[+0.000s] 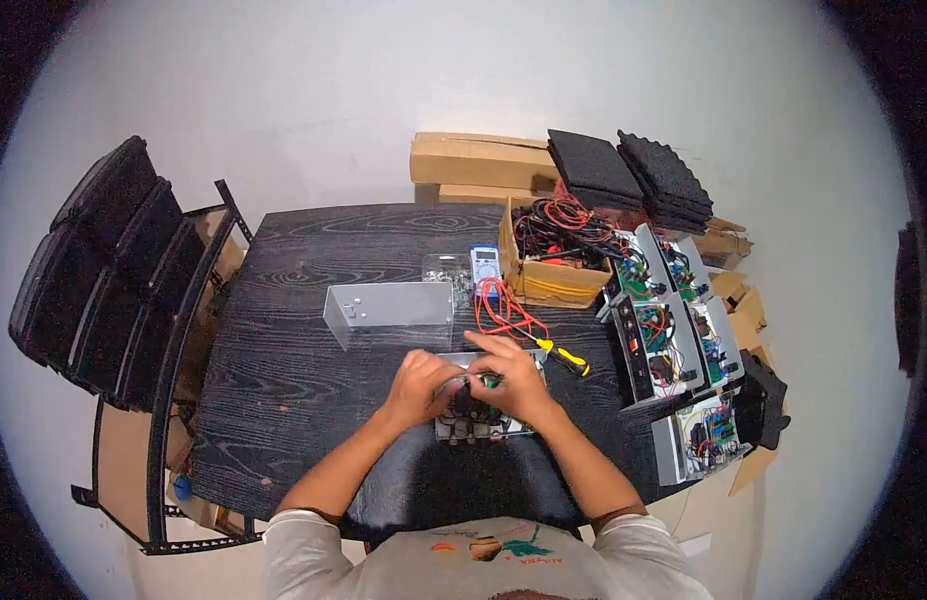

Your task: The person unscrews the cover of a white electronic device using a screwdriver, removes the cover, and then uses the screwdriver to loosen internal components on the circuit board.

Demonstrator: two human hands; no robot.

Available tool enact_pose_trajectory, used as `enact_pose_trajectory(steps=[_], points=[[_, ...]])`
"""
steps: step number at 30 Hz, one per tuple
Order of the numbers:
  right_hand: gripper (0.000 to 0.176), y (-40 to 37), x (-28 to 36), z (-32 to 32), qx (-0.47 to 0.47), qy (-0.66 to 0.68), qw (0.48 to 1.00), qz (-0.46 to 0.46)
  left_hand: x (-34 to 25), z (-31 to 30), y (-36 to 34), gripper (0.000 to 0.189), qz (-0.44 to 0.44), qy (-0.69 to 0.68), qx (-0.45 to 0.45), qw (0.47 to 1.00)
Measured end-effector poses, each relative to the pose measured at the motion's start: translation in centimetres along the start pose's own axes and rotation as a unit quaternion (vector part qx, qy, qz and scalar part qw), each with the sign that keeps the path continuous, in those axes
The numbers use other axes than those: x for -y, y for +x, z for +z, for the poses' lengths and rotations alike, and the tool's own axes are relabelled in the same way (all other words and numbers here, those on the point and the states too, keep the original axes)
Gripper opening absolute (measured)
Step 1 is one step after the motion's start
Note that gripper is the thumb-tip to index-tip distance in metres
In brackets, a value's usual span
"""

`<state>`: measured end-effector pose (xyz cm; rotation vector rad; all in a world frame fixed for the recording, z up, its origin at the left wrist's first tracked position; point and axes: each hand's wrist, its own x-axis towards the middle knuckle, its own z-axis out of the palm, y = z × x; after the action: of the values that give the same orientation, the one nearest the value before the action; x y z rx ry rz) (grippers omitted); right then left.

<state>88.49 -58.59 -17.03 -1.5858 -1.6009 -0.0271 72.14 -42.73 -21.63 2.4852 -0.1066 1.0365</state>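
An open electronics unit (471, 432), with wires and a circuit board inside, lies at the table's front edge before me. Over it my left hand (421, 388) and my right hand (512, 382) meet, thumbs and fingers pinched close together. Whatever they pinch is too small and too covered to name. Parts of the unit are hidden beneath both hands. A yellow-and-black screwdriver (568, 359) lies just beyond my right hand. Further back, a grey metal cover (399, 303) stands on the table beyond my left hand.
Behind the unit are a blue multimeter (486, 262) with red leads (514, 322) and a clear tray (446, 266) of small parts. A cardboard box (559, 283) holds cables. Several open units (649, 335) stack at the right; black cases (104, 270) fill a rack at left.
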Motion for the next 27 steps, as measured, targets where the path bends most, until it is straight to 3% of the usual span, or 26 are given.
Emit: enact_pose_trajectory(steps=[4,7,10,13,16,22,24,27], points=[[0.016,-0.5,0.0,1.3,-0.03,0.074,0.997,0.01,0.7,1.1,-0.8,0.02,-0.006,-0.012,-0.02,1.0],[0.014,-0.6,0.6,0.7,0.014,0.132,0.985,0.111,0.7,1.2,-0.9,0.016,-0.01,-0.017,-0.05,0.999],[0.018,-0.8,0.4,0.7,0.048,0.133,0.984,0.108,0.6,1.3,-0.8,0.014,-0.009,-0.009,-0.06,0.998],[0.015,-0.6,1.2,0.6,0.084,0.183,0.951,0.237,0.9,1.6,-1.2,0.015,-0.007,0.002,-0.06,0.998],[0.016,-1.8,-0.8,2.9,0.042,0.361,0.881,0.302,1.1,1.6,-1.4,0.018,-0.002,0.006,-0.061,0.998],[0.014,1.5,-2.7,1.2,-0.119,0.614,0.67,0.4,1.3,0.8,-1.4,0.043,-0.052,-0.019,-0.096,0.994],[0.011,4.0,-4.9,1.0,-0.155,0.53,0.756,0.352,2.5,0.7,-1.9,0.042,-0.074,-0.001,-0.114,0.991],[0.016,7.3,-9.2,1.9,-0.161,0.217,0.921,0.281,4.4,-0.1,-2.2,0.04,-0.129,0.009,-0.126,0.984]])
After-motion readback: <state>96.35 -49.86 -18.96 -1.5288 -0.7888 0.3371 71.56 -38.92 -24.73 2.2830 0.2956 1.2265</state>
